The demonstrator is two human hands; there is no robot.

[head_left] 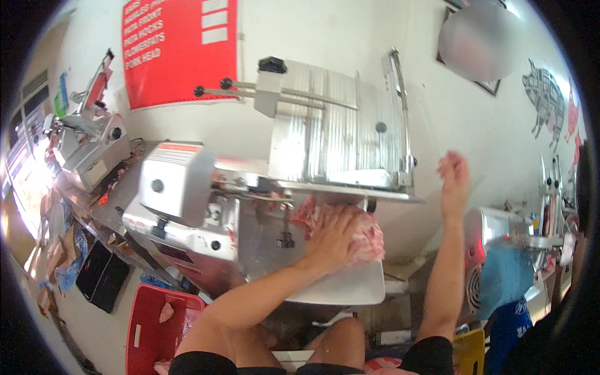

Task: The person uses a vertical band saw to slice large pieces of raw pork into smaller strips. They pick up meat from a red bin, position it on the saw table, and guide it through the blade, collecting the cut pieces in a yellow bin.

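Note:
My left hand (328,240) lies palm down on a heap of pink raw meat (369,240), its fingers spread over the top. Part of the heap is hidden under the hand. Beneath the meat is the pale tray (350,287) of a metal meat slicer (175,181). The slicer's ribbed carriage (325,137) stands tilted up behind the meat, with a metal edge running along its foot. Off to the right, my right hand (455,169) is raised in the air beside the carriage. Its fingers are loosely bent, somewhat blurred, and nothing shows in them.
A red crate (140,334) with meat pieces stands at lower left, a yellow crate (469,350) at lower right. Another slicer (87,144) is on the left bench. At right are a metal machine (500,225) and a blue bag (506,275). Black-knobbed rods (212,92) stick out leftward.

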